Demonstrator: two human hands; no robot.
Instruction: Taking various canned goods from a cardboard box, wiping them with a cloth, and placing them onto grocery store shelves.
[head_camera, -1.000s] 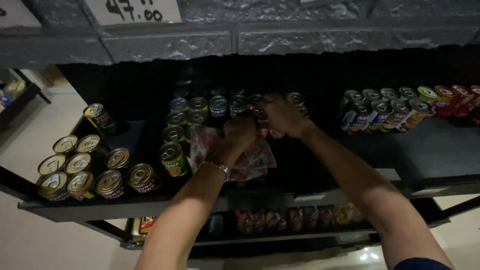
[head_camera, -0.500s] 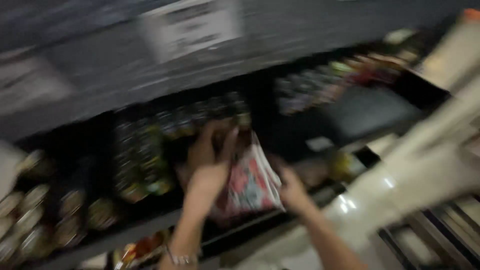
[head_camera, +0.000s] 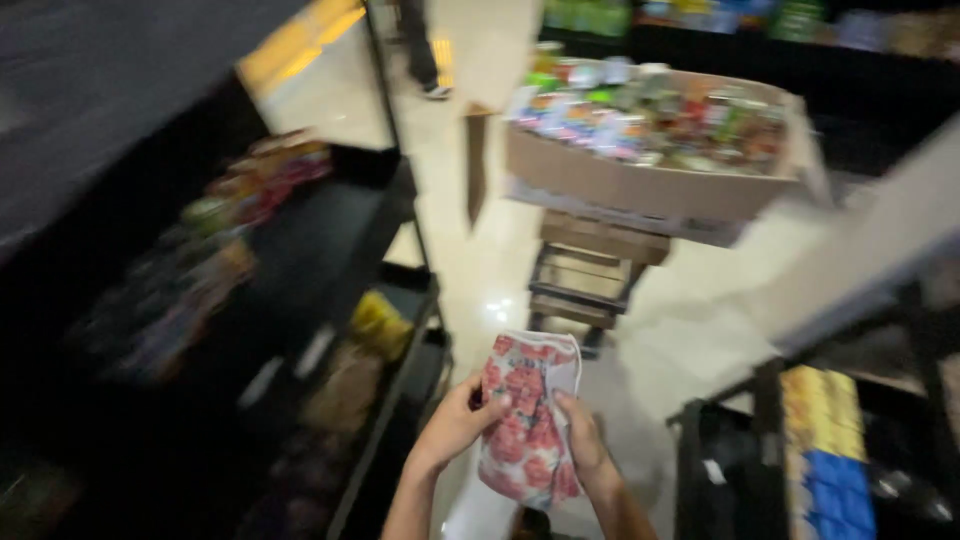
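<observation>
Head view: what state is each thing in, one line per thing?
Cloth: floral, bunched, held upright between both hands.
Left hand: gripping the cloth's left edge.
Right hand: gripping the cloth's right edge.
Cardboard box: open, filled with packaged goods.
Shelf: partly stocked, blurred.

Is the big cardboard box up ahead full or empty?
Full: the cardboard box is heaped above its rim with colourful packaged goods.

You hold a white cloth (head_camera: 527, 415) patterned with red flowers; far off, the tan cardboard box (head_camera: 640, 185) carries blurred, seemingly multicoloured goods beside black shelves (head_camera: 330, 240).
</observation>
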